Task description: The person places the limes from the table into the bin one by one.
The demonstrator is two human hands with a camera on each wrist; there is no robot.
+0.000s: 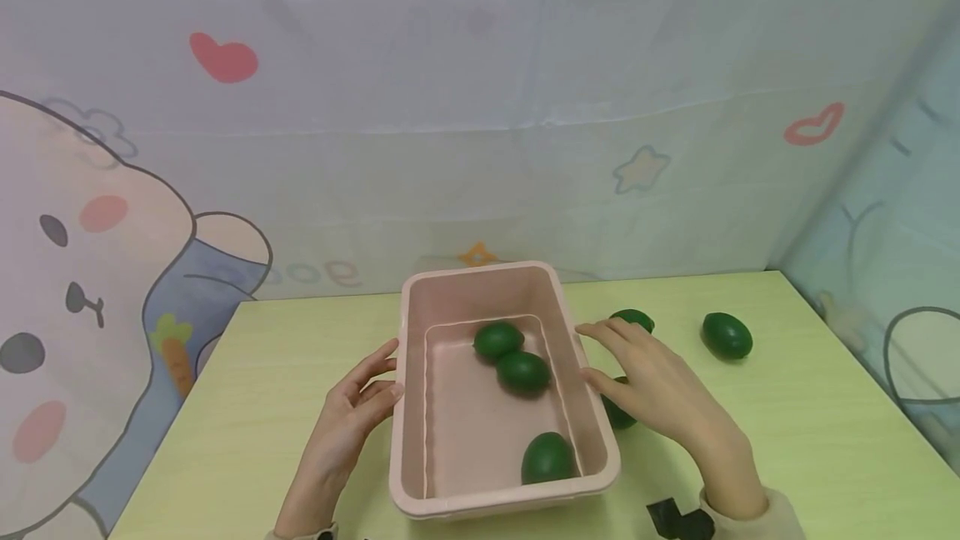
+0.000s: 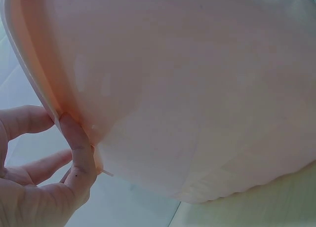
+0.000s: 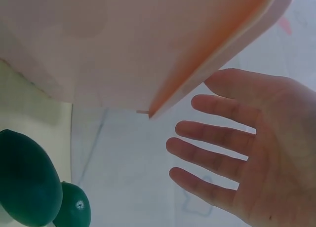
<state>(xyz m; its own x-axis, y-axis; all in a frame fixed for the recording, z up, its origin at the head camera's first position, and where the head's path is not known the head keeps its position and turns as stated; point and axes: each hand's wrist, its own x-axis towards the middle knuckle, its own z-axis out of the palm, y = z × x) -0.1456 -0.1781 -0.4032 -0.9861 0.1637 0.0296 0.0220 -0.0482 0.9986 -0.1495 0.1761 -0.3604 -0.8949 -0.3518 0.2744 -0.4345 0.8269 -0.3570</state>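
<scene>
A pink plastic bin (image 1: 465, 440) stands in the middle of the table, its long side running away from me. Inside lie three dark green limes: two touching (image 1: 498, 341) near the far right part, one (image 1: 548, 458) in the near right corner. My left hand (image 1: 341, 419) is at the bin's left rim; in the left wrist view its thumb and a finger pinch the rim (image 2: 29, 74). On the other side, my right hand (image 1: 660, 382) has its fingers straight, the thumb touching or nearly touching the right rim (image 3: 212, 59).
Outside the bin, one lime (image 1: 618, 407) lies beside its right wall, partly hidden by my right hand. Another (image 1: 633, 319) lies behind that hand, and a third (image 1: 727, 336) farther right. A printed cloth (image 1: 480, 148) hangs behind the light green table (image 1: 300, 340).
</scene>
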